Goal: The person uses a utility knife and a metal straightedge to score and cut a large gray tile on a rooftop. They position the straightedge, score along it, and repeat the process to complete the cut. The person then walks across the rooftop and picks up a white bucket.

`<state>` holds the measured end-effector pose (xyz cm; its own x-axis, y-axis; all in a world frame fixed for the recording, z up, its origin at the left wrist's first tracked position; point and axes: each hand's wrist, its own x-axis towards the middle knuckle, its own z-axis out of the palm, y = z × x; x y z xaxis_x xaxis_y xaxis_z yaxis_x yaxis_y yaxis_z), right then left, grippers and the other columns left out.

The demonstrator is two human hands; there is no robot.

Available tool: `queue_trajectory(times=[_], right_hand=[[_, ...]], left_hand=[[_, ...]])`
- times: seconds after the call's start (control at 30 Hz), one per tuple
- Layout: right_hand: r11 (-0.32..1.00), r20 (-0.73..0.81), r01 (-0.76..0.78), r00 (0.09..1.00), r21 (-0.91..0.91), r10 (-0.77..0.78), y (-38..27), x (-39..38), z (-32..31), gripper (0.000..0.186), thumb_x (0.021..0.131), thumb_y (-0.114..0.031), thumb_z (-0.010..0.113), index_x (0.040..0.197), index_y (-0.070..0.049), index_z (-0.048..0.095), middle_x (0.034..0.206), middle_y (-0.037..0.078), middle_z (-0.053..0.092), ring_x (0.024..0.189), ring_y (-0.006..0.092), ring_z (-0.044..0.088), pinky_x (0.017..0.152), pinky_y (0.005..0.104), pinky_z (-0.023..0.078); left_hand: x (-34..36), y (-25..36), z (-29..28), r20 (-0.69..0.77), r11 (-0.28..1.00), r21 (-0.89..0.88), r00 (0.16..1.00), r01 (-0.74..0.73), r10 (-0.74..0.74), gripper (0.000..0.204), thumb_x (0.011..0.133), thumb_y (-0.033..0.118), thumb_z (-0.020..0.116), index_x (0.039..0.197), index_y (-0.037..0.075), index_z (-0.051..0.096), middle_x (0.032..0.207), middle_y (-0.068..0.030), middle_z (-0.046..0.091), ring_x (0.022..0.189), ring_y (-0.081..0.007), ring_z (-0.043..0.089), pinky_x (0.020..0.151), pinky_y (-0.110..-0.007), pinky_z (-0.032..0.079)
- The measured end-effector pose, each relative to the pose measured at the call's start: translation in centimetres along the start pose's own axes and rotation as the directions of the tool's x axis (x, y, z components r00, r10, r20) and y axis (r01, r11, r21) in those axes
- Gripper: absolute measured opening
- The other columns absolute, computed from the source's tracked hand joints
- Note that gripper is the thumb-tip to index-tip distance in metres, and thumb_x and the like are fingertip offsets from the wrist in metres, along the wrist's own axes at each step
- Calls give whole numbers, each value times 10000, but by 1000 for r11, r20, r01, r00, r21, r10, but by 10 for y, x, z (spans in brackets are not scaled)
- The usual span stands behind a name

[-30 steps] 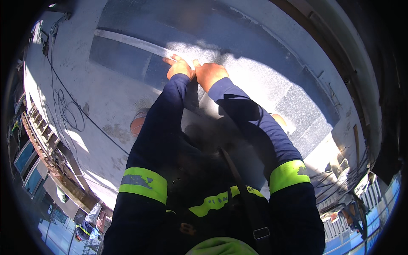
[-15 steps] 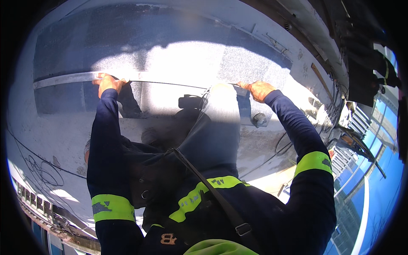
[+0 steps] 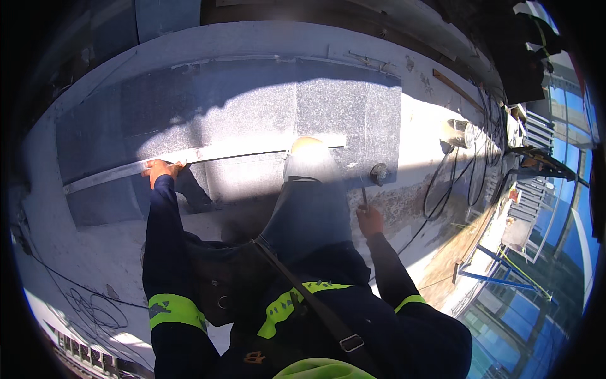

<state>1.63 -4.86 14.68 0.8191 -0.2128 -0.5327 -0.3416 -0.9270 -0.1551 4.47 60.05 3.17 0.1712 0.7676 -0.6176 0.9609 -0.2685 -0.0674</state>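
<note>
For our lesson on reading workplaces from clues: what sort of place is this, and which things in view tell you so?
Probably an outdoor building site, high on a rooftop. A long metal strip lies on grey sheeting under the left hand, cables trail across the surface, and building fronts show far below.
</note>
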Motion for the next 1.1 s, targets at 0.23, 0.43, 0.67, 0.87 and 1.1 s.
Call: queue_trajectory(times=[0.23, 0.43, 0.67, 0.87, 1.1], right_hand=[[909, -154, 38, 988, 415, 29, 2, 23, 53, 308, 939, -302, 691, 1097, -45, 751, 983, 187, 758, 946, 357, 732, 861, 458, 557], [788, -388, 208, 920, 580, 43, -93, 154, 64, 365, 877, -321, 778, 1088, -32, 707, 971, 170, 738, 957, 333, 713, 852, 434, 542], [584, -121, 53, 990, 810, 79, -72, 209, 88, 311, 861, -264, 780, 1035, -16, 710, 882, 141, 749, 873, 289, 725, 830, 397, 541], [437, -188, 130, 978, 890, 92, 43, 241, 12, 135, 925, -112, 730, 1025, -21, 729, 762, -11, 641, 589, 69, 543, 547, 252, 449], [625, -297, 98, 929, 774, 223, 172, 337, -60, 183, 978, -157, 688, 1115, -36, 704, 852, -7, 665, 736, 107, 603, 666, 278, 489]], left_hand=[[8, -25, 8, -146, 969, 151, 965, -197, 219, 1400, 697, 829, 766, 1651, 18, 141, 1630, -414, 219, 1392, -492, 517, 1097, -546, 479], [-34, -24, -5, -341, 710, 553, 658, -437, 671, 841, 812, 636, 774, 1501, 208, 552, 1612, -79, 476, 1337, -352, 545, 1093, -547, 408], [-41, 6, -8, -9, 284, 685, 382, -671, 924, 506, 788, 324, 842, 1254, 180, 708, 1226, -30, 708, 1216, -238, 607, 1065, -505, 393], [-134, 51, 64, -98, 187, 590, 160, -786, 982, 444, 857, 284, 781, 1264, 144, 670, 1224, -49, 686, 1200, -258, 603, 1086, -494, 387], [-217, 135, 146, -186, 135, 356, 72, -925, 980, 586, 838, 269, 804, 1365, 114, 600, 1295, -102, 627, 1290, -310, 543, 1109, -534, 363]])
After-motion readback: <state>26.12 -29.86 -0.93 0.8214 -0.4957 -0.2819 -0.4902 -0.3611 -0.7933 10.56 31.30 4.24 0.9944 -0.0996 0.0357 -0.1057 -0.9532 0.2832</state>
